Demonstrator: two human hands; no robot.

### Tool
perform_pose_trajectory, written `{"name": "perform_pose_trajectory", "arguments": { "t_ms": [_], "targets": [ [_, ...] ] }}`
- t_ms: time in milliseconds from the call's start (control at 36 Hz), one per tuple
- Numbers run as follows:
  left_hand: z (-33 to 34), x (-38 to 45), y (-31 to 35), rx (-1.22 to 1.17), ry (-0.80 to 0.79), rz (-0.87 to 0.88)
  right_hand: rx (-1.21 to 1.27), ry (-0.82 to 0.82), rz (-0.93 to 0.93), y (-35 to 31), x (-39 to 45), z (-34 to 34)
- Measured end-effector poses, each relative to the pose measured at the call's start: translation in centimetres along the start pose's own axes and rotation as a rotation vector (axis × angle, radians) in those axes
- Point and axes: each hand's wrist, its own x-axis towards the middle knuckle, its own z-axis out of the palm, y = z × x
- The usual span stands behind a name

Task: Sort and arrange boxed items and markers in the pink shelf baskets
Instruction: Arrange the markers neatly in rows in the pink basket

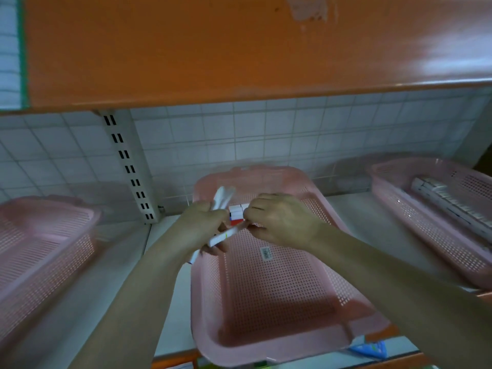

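— What do my hands have hold of?

— Your left hand (202, 222), just left of the frame's centre, has its fingers curled round a bunch of white markers (222, 198); their ends stick up above the fist and down below it. Your right hand (279, 222), at centre, pinches the end of one more white marker (226, 235), which slants down towards the left and crosses under your left hand. Both hands nearly touch.

— And the boxes?

— A small stack of boxed items (237, 214), white with red and blue, shows in the gap between your hands. I cannot tell whether it rests in the basket or is held.

— Where is all this?

— Over the far end of the middle pink basket (266, 302), which has a barcode sticker (267, 253) on its perforated floor. Another pink basket (40, 249) sits at the left edge of the frame. A third one (399, 209), at the right, holds a row of white boxes (452, 206). All stand on a pale shelf (149, 262) before a tiled wall (239, 134), under an orange shelf (213, 49).
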Motion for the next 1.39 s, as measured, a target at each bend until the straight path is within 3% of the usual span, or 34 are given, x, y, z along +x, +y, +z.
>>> {"name": "perform_pose_trajectory", "arguments": {
  "t_ms": [56,139,222,639,1278,1389],
  "targets": [
    [-0.8,0.3,-0.3,0.017,0.049,0.045,-0.034,-0.089,0.074,0.7,-0.4,-0.2],
    [-1.8,0.3,-0.4,0.080,0.060,0.079,-0.138,-0.393,0.171,1.6,-0.5,-0.2],
    [-2.1,0.2,-0.8,0.131,0.060,0.087,-0.170,-0.475,0.191,1.8,-0.8,0.2],
    [-2.8,0.3,-2.2,0.068,0.056,-0.019,-0.116,-0.419,0.346,2.6,-0.2,3.5],
    [-2.6,-0.3,-2.2,0.033,-0.029,0.050,-0.103,-0.434,0.452,2.9,0.3,4.0],
    [-2.5,0.0,-2.3,0.014,-0.006,0.011,-0.085,-0.370,0.451,2.7,0.3,3.6]
  ]
}}
